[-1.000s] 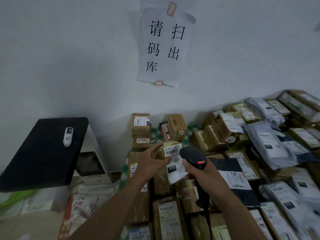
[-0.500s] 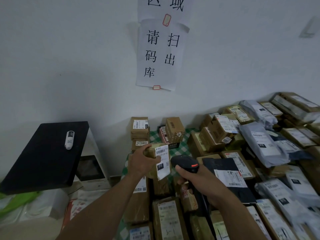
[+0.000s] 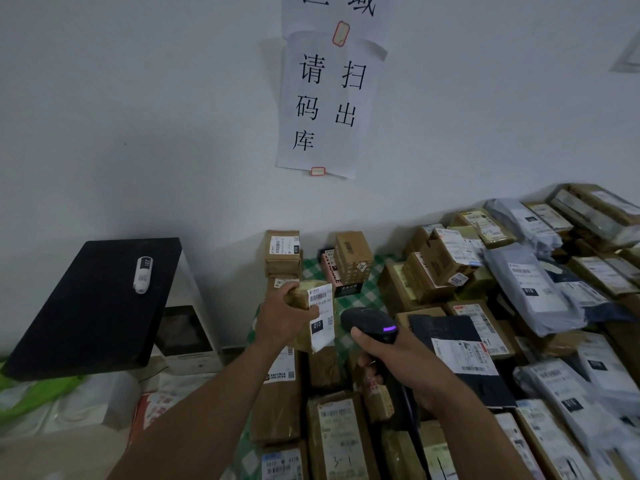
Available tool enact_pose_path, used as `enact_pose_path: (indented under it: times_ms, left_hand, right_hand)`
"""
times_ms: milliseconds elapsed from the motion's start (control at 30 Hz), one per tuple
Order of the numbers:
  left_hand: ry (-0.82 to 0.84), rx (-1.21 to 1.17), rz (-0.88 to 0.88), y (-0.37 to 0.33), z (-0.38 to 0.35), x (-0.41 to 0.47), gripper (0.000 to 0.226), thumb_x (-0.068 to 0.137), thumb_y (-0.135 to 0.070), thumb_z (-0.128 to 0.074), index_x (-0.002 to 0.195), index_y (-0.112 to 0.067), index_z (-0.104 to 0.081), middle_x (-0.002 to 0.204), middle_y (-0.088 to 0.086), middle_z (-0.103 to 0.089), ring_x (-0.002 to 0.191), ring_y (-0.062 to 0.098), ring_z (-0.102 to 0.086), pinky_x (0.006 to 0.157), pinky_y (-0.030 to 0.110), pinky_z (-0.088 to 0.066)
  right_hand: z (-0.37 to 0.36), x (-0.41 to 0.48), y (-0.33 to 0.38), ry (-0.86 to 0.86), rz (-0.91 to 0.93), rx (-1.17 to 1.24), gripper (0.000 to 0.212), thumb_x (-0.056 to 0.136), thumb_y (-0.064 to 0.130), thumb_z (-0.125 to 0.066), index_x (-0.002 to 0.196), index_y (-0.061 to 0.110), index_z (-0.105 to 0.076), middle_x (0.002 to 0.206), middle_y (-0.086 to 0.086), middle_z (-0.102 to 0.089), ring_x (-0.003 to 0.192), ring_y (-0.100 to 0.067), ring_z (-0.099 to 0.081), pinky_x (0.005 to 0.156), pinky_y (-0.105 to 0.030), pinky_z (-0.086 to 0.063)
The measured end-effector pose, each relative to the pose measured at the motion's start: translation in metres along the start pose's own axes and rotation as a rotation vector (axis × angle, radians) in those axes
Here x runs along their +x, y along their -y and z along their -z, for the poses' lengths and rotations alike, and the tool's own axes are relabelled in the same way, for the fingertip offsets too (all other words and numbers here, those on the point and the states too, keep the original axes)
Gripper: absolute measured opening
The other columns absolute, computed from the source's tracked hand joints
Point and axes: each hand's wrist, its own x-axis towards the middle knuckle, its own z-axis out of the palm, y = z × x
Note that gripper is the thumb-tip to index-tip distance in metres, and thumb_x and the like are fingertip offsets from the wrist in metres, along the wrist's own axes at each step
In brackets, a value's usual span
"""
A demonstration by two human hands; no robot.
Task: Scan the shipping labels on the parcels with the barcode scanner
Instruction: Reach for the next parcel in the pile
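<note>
My left hand (image 3: 282, 320) grips a small brown parcel (image 3: 311, 315) lifted above the table, its white shipping label (image 3: 321, 315) turned to the right toward the scanner. My right hand (image 3: 403, 358) grips the handle of a black barcode scanner (image 3: 369, 325). The scanner's head sits just right of the label, and a purple light glows on its back. Many more labelled parcels cover the table below and to the right.
Cardboard boxes (image 3: 353, 259) and grey mailer bags (image 3: 530, 289) crowd a green-checked tablecloth (image 3: 360, 299). A dark mailer (image 3: 460, 355) lies right of the scanner. At left a black slab (image 3: 86, 306) carries a small white device (image 3: 142, 273). A paper sign (image 3: 325, 102) hangs on the wall.
The parcel in my left hand has moved left and away from me, above the stack at the back. The scanner followed it. Its light went from red to purple.
</note>
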Motion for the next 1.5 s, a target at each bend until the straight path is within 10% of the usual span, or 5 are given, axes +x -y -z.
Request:
enact_pose_path:
  times_ms: [467,833,967,1100,1500]
  left_hand:
    - [-0.029,-0.217,0.033,-0.001,-0.022,0.008,0.061,0.077,-0.041,-0.087,0.128,-0.034,-0.053,0.133,-0.002,-0.059,0.110,0.015,-0.066,0.075,0.031,-0.064]
    - [0.222,-0.122,-0.007,0.000,-0.096,0.047,0.073,0.079,-0.027,-0.088,0.144,-0.033,-0.054,0.145,0.002,-0.040,0.132,0.020,-0.047,0.104,0.031,-0.047]
    - [0.291,-0.064,0.051,0.030,-0.136,0.081,0.068,0.067,-0.060,-0.078,0.130,-0.048,-0.056,0.135,-0.005,-0.060,0.120,0.017,-0.062,0.098,0.048,-0.057]
    - [0.344,-0.093,0.103,0.011,-0.127,0.087,0.026,0.087,-0.029,-0.079,0.112,-0.030,-0.071,0.107,-0.009,-0.076,0.097,0.010,-0.072,0.093,0.043,-0.059]
    - [0.511,0.333,-0.210,0.013,-0.129,0.102,0.035,0.101,-0.023,-0.062,0.135,-0.017,-0.067,0.116,0.006,-0.074,0.096,0.017,-0.067,0.081,0.027,-0.051]
  right_hand:
    - [0.021,0.025,-0.023,-0.264,0.009,0.115,0.030,0.089,0.045,-0.078,0.117,0.034,-0.073,0.092,-0.002,-0.079,0.071,-0.012,-0.070,0.065,-0.032,-0.050]
    - [0.043,0.053,-0.039,-0.321,-0.075,0.102,0.024,0.092,0.041,-0.076,0.113,0.028,-0.073,0.092,-0.005,-0.075,0.067,-0.012,-0.067,0.060,-0.027,-0.053]
    - [0.049,0.071,-0.043,-0.344,-0.098,0.090,0.024,0.093,0.039,-0.076,0.113,0.028,-0.073,0.090,-0.006,-0.076,0.067,-0.016,-0.068,0.063,-0.030,-0.054]
    - [0.051,0.085,-0.045,-0.332,-0.141,0.090,0.018,0.094,0.040,-0.074,0.108,0.029,-0.074,0.095,-0.009,-0.079,0.084,-0.030,-0.076,0.074,-0.040,-0.059]
    - [0.055,0.119,-0.048,-0.301,-0.171,0.064,0.019,0.095,0.038,-0.073,0.106,0.023,-0.074,0.075,-0.002,-0.069,0.062,-0.012,-0.062,0.063,-0.032,-0.050]
